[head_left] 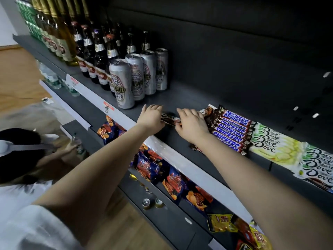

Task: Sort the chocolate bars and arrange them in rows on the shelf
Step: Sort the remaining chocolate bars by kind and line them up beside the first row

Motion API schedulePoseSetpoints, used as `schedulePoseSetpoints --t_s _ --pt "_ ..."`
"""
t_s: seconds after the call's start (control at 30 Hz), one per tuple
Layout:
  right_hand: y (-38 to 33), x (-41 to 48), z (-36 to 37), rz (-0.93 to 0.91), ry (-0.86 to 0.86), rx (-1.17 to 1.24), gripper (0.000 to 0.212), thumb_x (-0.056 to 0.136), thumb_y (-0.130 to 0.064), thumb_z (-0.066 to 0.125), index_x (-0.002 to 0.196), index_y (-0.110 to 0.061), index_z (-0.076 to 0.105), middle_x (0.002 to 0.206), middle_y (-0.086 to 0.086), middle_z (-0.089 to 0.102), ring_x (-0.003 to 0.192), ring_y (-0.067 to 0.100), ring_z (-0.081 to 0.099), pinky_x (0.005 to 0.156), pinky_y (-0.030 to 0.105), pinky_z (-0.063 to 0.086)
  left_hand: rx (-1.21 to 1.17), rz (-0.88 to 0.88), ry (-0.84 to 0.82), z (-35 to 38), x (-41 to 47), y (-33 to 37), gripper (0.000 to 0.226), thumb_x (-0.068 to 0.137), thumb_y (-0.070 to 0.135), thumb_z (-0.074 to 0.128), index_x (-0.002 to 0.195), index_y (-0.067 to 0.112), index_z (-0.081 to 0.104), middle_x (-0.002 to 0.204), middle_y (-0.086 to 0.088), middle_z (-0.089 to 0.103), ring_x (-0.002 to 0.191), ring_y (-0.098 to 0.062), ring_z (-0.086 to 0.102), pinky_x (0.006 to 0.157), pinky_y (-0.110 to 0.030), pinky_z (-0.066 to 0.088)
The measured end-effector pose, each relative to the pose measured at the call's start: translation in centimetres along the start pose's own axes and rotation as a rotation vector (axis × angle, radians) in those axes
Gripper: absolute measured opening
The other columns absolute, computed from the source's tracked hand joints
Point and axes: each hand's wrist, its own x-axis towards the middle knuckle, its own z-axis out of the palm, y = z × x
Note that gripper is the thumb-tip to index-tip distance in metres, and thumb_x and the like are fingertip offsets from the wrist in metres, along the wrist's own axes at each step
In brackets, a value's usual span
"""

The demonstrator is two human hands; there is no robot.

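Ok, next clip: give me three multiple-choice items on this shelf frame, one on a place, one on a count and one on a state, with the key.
1. What lies just right of the right hand?
A. Snickers
B. milk cartons
C. soap

2. How many silver cans stand in the row?
A. two
B. four
C. seven

3. The dark Dove bar is:
A. pinched at both ends
B. lying untouched
C. on the floor

Key: 1 A, the blue wrappers begin at that hand. 2 B, four can tops show, one behind another. 3 A, the left hand and the right hand each pinch an end.
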Motion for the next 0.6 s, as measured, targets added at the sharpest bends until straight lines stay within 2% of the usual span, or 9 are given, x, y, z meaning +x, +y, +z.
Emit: schedulePoseSetpoints --t_s 0.1,0.2,0.33,0.43,0.6 --pt "-0.8 1.2 0.7 -0.005 -0.102 -0.027 0.060 0.091 -0.038 0.043 0.144 -0.014 0.028 0.141 0.006 0.043 0.130 0.027 0.035 0.115 0.042 0.013 -0.026 0.023 -0.038 0.0 0.9 -1.1 0.066 0.085 0.024 0.057 0.144 0.012 0.028 0.148 -0.005 0.035 0.141 -0.020 0.022 0.117 -0.040 0.006" --pt "-1.2 2.0 1.0 -0.003 -0.169 -0.045 0.053 0.092 -0.037 0.042 0.140 -0.014 0.036 0.135 0.008 0.048 0.127 0.028 0.040 0.116 0.043 0.011 -0.037 0.043 -0.068 0.0 1.5 -1.6 0.065 0.085 0.024 0.057 0.143 0.012 0.031 0.148 -0.004 0.035 0.141 -0.019 0.023 0.116 -0.041 0.009" --pt "-1.2 2.6 0.7 -0.015 -0.182 -0.031 0.047 0.094 -0.027 0.042 0.138 -0.013 0.039 0.132 0.011 0.049 0.124 0.030 0.043 0.110 0.038 0.023 -0.054 0.086 -0.105 0.4 2.0 -2.2 0.059 0.086 0.026 0.055 0.140 0.011 0.036 0.145 -0.007 0.040 0.137 -0.022 0.030 0.112 -0.035 0.020" --pt "-1.3 2.8 0.6 -0.012 -0.209 -0.024 0.045 0.094 -0.023 0.045 0.137 -0.014 0.038 0.132 0.011 0.048 0.123 0.031 0.041 0.104 0.040 0.032 -0.078 0.100 -0.108 0.8 2.1 -2.8 0.054 0.085 0.027 0.055 0.136 0.014 0.043 0.137 -0.009 0.049 0.130 -0.025 0.039 0.109 -0.034 0.029" --pt "-2.0 3.2 1.0 -0.007 -0.199 0.044 0.061 0.092 -0.014 0.049 0.146 -0.015 0.021 0.134 0.011 0.042 0.124 0.031 0.035 0.102 0.045 0.037 -0.118 0.102 -0.109 0.1 1.8 -3.6 0.058 0.083 0.025 0.060 0.137 0.011 0.042 0.138 -0.011 0.046 0.131 -0.025 0.039 0.109 -0.033 0.031"
